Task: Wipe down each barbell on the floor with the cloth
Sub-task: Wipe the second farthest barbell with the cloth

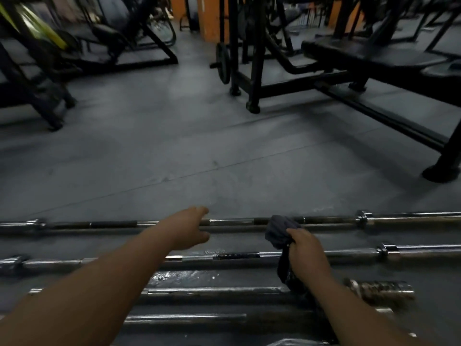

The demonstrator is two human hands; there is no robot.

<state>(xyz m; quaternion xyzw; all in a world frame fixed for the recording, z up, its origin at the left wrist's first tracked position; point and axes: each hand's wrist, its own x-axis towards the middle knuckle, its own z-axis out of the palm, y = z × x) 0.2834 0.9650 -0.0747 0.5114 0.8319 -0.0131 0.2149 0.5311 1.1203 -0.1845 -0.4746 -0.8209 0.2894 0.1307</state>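
Observation:
Several chrome barbells lie side by side across the grey floor. The farthest barbell [324,219] runs the full width of the view; a second barbell [349,252] lies nearer, and a third barbell [212,290] nearer still. My right hand [308,253] grips a dark grey cloth [278,231], whose bunched end lies against the farthest barbell while its tail hangs down past the second one. My left hand [189,227] reaches over the farthest barbell with fingers extended, holding nothing.
A black weight bench frame [374,71] stands at the back right, with a weight plate [222,63] on a peg. Another black machine [50,78] stands at the back left. Grey rubber floor [174,146] stretches between them and the barbells. A wet patch [184,275] shines between two bars.

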